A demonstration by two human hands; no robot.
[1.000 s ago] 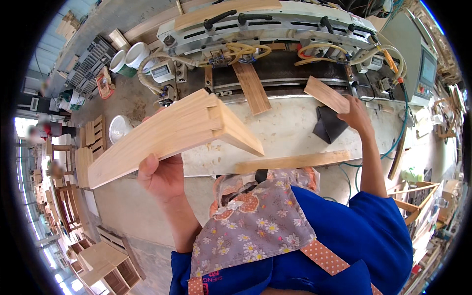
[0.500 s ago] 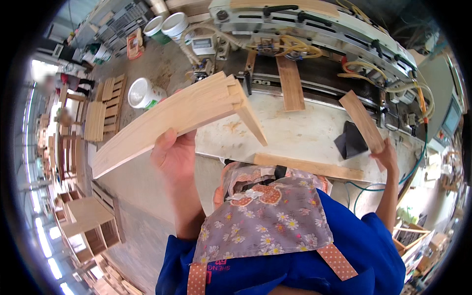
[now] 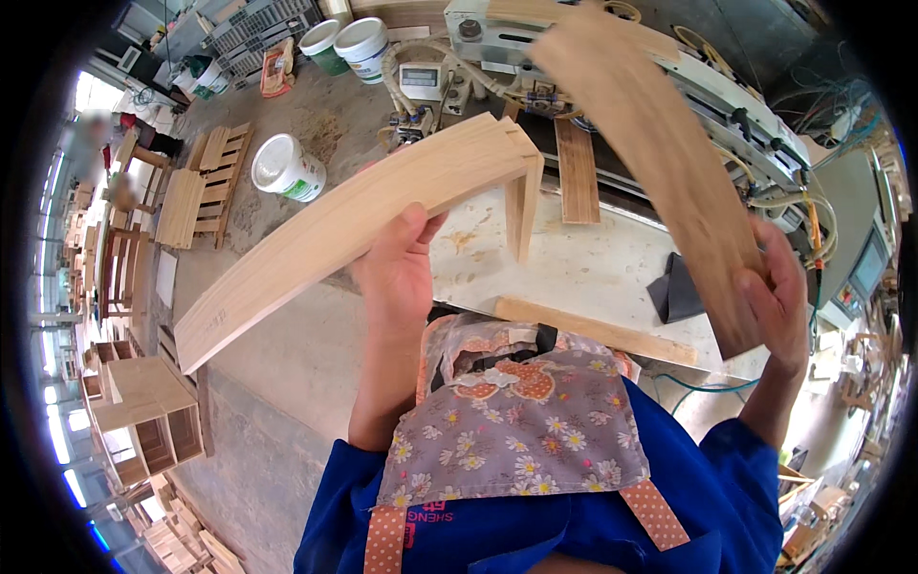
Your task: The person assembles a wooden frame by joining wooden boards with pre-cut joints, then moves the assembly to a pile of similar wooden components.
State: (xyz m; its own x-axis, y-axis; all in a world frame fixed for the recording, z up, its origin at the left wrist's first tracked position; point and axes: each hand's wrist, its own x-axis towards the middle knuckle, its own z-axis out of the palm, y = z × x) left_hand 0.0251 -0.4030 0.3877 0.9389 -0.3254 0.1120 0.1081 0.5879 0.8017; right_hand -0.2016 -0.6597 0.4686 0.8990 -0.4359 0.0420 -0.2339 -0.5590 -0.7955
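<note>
At the far left, wooden racks [image 3: 206, 187] lie on the concrete floor [image 3: 287, 354], and a small shelf unit [image 3: 143, 407] stands nearer, low at the left. A white bucket [image 3: 285, 167] lies on its side beyond them, with two more buckets [image 3: 349, 43] upright farther off.

The left hand [image 3: 397, 277] is raised in the middle of the scene, fingers curled around a stack of long boards [image 3: 335, 234]. The stack slants from low left to high right, and at its right end a short piece [image 3: 521, 215] hangs down at a right angle. The thumb lies over the near face of the stack; the grip is closed on the wood.

Below the hands, a flowered apron [image 3: 521, 430] covers a blue work shirt [image 3: 535, 536]. Beyond it is a pale table [image 3: 593, 268] with a wood strip [image 3: 593, 330] along its near edge, a plank [image 3: 577, 172] lying farther back, and a dark cloth [image 3: 679, 292] to the right.

The right hand [image 3: 779, 301] holds a flat board [image 3: 660, 163] by its lower end, fingers wrapped at its edge; the board tilts up and left and is blurred. Behind it stretches a grey machine [image 3: 727, 96] with hoses and cables.
</note>
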